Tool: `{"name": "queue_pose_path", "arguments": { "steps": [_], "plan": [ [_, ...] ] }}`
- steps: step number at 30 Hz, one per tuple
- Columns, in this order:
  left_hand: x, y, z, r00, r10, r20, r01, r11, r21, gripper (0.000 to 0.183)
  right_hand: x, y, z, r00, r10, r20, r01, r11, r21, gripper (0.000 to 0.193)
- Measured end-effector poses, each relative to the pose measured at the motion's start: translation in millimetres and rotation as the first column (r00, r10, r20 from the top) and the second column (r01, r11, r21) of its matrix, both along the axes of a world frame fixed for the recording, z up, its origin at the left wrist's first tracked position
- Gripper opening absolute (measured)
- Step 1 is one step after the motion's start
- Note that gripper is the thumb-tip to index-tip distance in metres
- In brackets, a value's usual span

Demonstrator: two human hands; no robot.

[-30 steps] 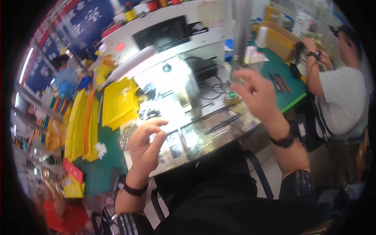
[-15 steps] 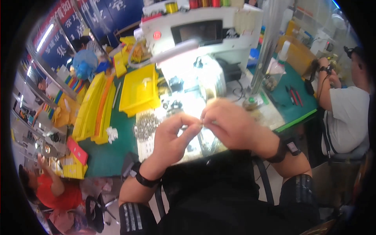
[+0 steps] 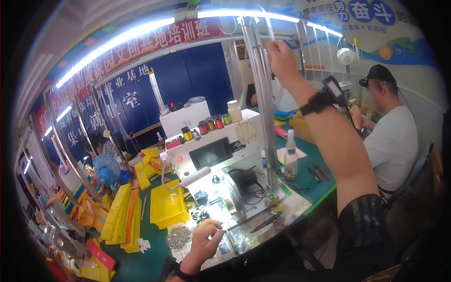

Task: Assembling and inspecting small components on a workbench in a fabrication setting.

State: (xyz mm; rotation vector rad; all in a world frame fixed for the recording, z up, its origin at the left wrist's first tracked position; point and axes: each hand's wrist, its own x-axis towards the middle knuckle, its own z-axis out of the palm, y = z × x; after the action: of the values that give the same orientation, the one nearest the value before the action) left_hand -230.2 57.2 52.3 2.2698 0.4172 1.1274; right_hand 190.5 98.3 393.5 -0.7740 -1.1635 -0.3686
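Note:
My right hand (image 3: 283,60) is raised high beside an upright metal post (image 3: 259,80). Its fingers are closed in a pinch; whatever they hold is too small to make out. Low over the worktop, my left hand (image 3: 206,242) has its fingers curled toward the thumb, and any small thing in them cannot be made out. Beside it lies a heap of small metal pieces (image 3: 179,238). Just beyond stands a white machine (image 3: 188,156) with a dark screen (image 3: 209,154), a brightly lit round wheel part (image 3: 230,197) and a lamp (image 3: 196,177).
A yellow tray (image 3: 162,221) stands left of the machine, with long yellow boxes (image 3: 117,216) farther left. Thread spools (image 3: 203,127) line the machine's top. At right are a clear bottle (image 3: 290,162), red-handled pliers (image 3: 321,172) and a seated co-worker (image 3: 392,131).
My hands have come apart: the right has risen far up and to the right, while the left stays low over the worktop. The view has tilted upward, showing the wall and ceiling lights.

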Motion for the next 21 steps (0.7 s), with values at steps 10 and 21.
{"name": "queue_pose_path", "arguments": {
  "steps": [10, 21],
  "plan": [
    [-3, -12, 13, 1.0, 0.026, -0.002, -0.026, 0.999, 0.044, 0.031, -38, -10, -86, 0.986, -0.157, -0.063, 0.156, 0.987, -0.022, 0.032],
    [46, -35, -2, 0.988, -0.146, 0.048, 0.153, 0.906, -0.394, 0.036, -237, -158, -422, 0.26, 0.467, -0.846, -0.966, 0.122, -0.229, 0.011]
  ]
}}
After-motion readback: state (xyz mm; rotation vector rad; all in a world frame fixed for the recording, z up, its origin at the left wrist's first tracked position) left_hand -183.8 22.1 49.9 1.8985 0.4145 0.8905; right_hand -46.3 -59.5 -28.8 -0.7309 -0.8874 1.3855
